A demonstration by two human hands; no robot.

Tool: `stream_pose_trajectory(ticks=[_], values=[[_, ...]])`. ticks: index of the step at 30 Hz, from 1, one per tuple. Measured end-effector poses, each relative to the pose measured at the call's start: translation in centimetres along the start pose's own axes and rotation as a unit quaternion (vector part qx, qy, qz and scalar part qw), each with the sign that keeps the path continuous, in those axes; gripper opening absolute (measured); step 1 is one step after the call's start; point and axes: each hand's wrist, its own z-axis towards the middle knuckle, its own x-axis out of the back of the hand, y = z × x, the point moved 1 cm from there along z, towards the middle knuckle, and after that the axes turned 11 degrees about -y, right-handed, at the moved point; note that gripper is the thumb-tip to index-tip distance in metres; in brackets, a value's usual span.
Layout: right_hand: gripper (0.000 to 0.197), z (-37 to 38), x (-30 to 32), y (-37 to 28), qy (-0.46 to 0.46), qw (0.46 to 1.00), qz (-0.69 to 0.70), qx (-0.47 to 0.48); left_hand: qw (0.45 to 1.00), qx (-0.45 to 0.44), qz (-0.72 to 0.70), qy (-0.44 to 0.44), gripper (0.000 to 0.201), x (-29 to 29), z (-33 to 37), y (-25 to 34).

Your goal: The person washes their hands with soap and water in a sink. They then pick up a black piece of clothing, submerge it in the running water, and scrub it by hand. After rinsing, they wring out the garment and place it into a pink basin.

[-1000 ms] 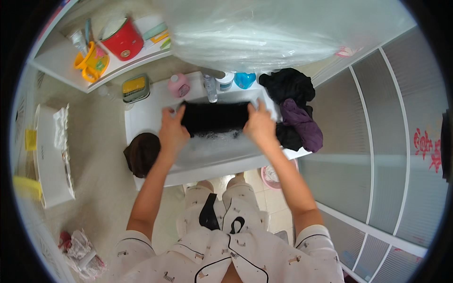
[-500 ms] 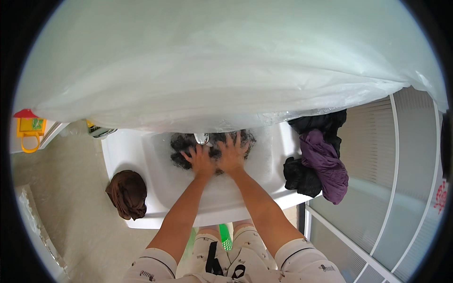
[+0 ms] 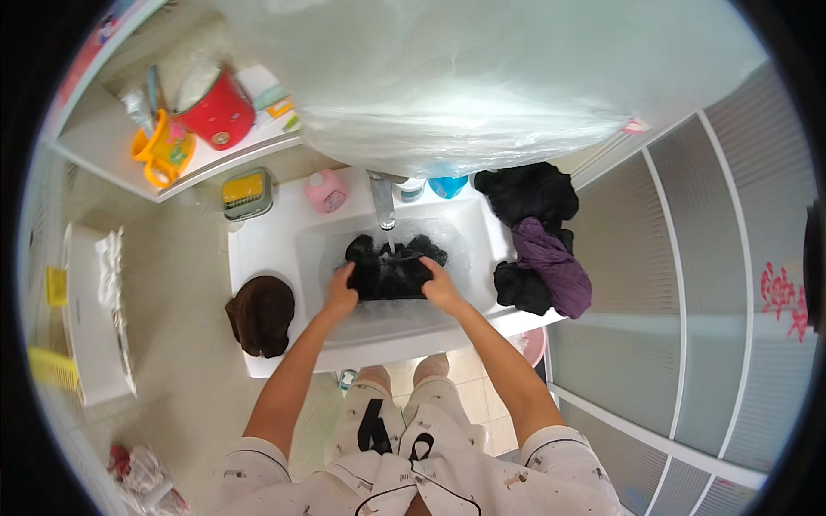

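Note:
A wet black garment is stretched between my two hands in the white sink. My left hand grips its left edge, and my right hand grips its right edge; both thumbs lie over the cloth. From the chrome tap a stream of water falls onto the black fabric just beyond my hands. Bunched black cloth lies behind the stretched part, in cloudy water. Whether it is all one garment I cannot tell.
On the sink's left rim hangs a brown cloth. Its right rim holds a purple garment and black clothes. A pink bottle, a blue bottle and a soap box stand behind. Plastic sheeting hangs overhead.
My hands were spread flat on the dark cloth; now they grip its sides and hold it stretched. The view has shifted, and the plastic sheeting covers less, showing the tap, bottles and shelf.

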Motion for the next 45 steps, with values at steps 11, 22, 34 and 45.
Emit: stream_pose_trajectory(ticks=[11, 22, 34, 45], values=[[0.028, -15.8, 5.7, -39.9, 0.126, 0.938, -0.166, 0.277, 0.961, -0.210, 0.032, 0.179, 0.046, 24.3, -7.5, 28.0], [0.049, -9.6, 4.3, -24.0, 0.173, 0.817, -0.550, 0.012, 0.957, 0.010, 0.268, 0.114, 0.047, 15.5, -5.2, 21.7], [0.069, 3.4, -5.3, 0.9, 0.066, 0.873, -0.476, -0.080, 0.956, 0.175, 0.232, 0.029, 0.068, -8.7, 5.0, 4.8], [0.058, 4.8, -4.0, -3.9, -0.146, 0.832, -0.525, -0.109, 0.940, 0.122, 0.305, -0.091, 0.064, -6.2, 4.9, -0.7]])
